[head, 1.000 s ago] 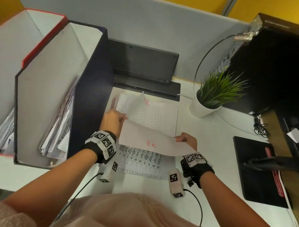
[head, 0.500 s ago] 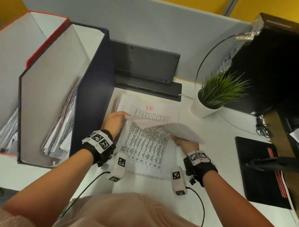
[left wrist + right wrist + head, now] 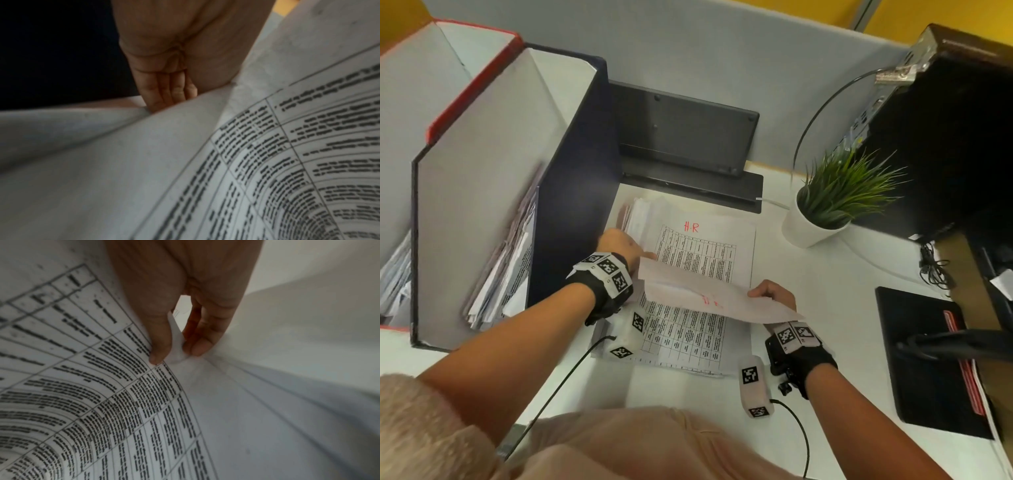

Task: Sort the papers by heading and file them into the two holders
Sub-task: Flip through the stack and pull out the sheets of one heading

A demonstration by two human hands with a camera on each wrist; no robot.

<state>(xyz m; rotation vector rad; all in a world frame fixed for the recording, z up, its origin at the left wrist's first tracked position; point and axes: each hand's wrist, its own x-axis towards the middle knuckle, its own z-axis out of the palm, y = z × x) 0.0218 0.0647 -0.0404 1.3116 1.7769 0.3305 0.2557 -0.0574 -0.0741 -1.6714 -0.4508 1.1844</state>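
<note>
One sheet lifted off the stack, both hands on it.

I see the right hand [image 3: 185, 308] pinching the right edge of the raised sheet [image 3: 709, 294] between thumb [image 3: 158, 337] and fingertips, while the left hand [image 3: 619, 245] holds its other end, fingers [image 3: 164, 87] pressed together against the paper (red writing on it too blurred to read). It hangs just above the paper stack [image 3: 698, 301] on the white desk [image 3: 842, 308], whose top page reads "H.R". The dark blue holder [image 3: 571, 192] stands just left of the stack, papers inside, with the red holder [image 3: 472, 82] beyond it.
</note>
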